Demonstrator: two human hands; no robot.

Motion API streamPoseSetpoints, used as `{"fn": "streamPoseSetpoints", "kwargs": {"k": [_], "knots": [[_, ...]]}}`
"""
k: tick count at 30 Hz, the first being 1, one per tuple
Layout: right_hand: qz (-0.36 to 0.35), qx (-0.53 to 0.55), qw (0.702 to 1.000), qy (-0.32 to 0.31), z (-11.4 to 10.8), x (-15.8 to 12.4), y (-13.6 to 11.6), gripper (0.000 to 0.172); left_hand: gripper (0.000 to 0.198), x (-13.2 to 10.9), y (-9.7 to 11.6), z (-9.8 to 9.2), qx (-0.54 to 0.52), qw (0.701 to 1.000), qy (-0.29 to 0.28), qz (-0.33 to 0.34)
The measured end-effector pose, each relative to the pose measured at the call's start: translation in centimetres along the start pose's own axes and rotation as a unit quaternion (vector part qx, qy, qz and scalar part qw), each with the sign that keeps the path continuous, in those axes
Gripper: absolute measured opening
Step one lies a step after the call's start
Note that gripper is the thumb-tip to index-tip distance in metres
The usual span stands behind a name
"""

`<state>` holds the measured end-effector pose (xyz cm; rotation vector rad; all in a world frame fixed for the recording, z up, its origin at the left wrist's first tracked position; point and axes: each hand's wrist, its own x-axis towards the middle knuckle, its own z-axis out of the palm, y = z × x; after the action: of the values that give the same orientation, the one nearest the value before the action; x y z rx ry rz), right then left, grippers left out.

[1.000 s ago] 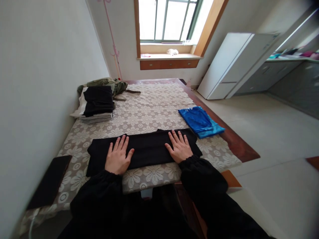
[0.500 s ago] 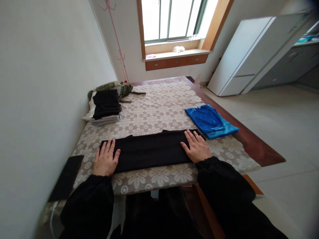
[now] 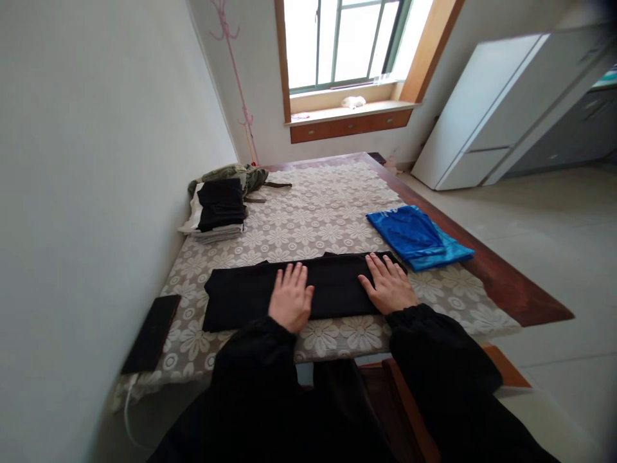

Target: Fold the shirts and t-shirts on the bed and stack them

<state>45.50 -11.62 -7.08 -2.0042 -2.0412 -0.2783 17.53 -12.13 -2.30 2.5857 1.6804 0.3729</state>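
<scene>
A black garment [image 3: 241,292], folded into a long flat strip, lies along the near edge of the table. My left hand [image 3: 292,297] rests flat on its middle, fingers apart and pointing away from me. On the strip's right end lies my right hand [image 3: 388,283], also flat with spread fingers. Neither hand grips anything. Just beyond my right hand is a folded blue garment [image 3: 409,235], with lighter blue cloth showing at its right side.
A lace cloth covers the wooden table [image 3: 530,296]. At the back left, folded clothes [image 3: 222,204] are stacked against a camouflage bag [image 3: 236,172]. A black device [image 3: 152,334] with a white cable lies at the near left corner, beside the wall.
My left hand has moved right, from the garment's left end to its middle. My right hand stays on the right end. The whole view has shifted slightly.
</scene>
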Motion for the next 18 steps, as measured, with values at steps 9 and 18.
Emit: {"fn": "streamPoseSetpoints", "kwargs": {"k": [9,18], "knots": [[-0.021,-0.017,1.0,0.008,0.1,-0.3,0.4,0.06,0.061,3.2,6.3,3.8,-0.042,0.997,0.001,0.071],[-0.018,-0.001,0.999,0.037,0.2,-0.4,0.4,0.06,0.059,-1.6,-3.7,0.3,0.014,0.998,0.005,-0.055]]}}
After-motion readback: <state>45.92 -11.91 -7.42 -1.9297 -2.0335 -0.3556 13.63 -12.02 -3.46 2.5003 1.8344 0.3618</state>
